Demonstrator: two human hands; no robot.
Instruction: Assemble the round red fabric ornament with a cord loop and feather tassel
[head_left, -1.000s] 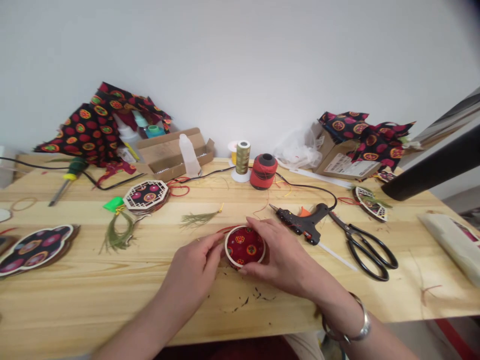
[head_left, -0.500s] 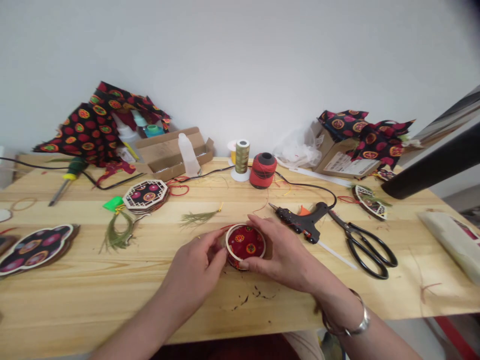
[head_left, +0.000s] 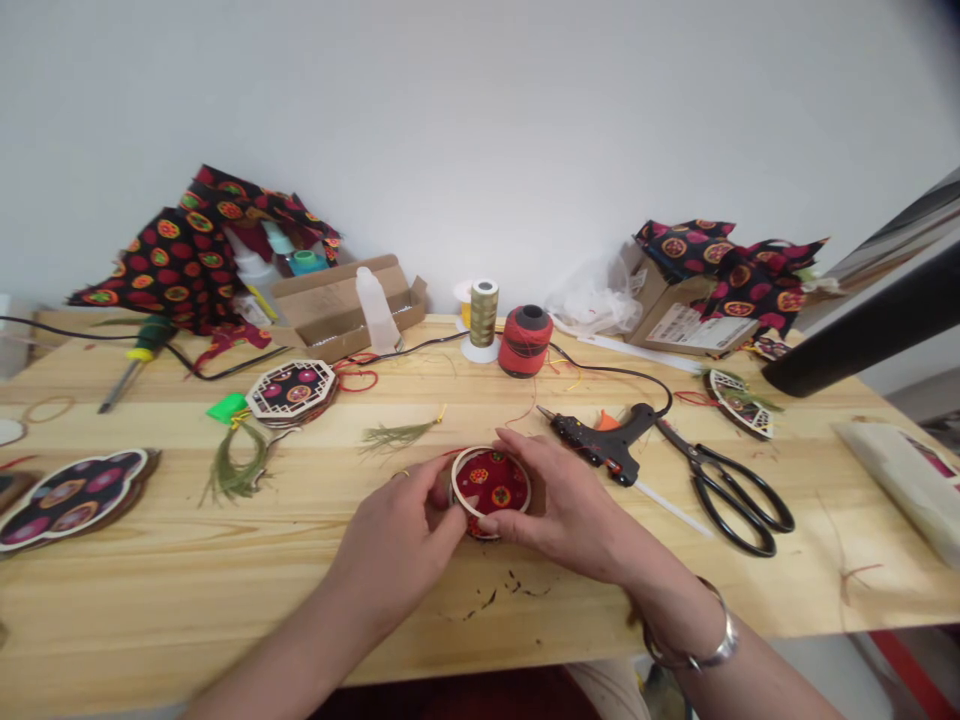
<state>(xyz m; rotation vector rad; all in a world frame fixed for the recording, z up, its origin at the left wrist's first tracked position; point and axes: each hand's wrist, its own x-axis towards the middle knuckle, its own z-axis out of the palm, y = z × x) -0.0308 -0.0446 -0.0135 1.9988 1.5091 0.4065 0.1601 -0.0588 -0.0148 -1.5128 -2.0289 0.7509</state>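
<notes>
A small round piece with a pale wooden ring around red patterned fabric rests on the wooden table in front of me. Both hands grip it. My left hand pinches its left edge with thumb and fingers closed. My right hand curls around its right and near side, fingers closed on the rim. A silver bangle sits on my right wrist.
A black glue gun and black scissors lie to the right. Thread spools and cardboard boxes stand at the back. Patterned fabric, finished ornaments, green tassels and a screwdriver lie to the left.
My left hand has closed in and slid further onto the left rim of the round piece. The piece has shifted slightly away from me.
</notes>
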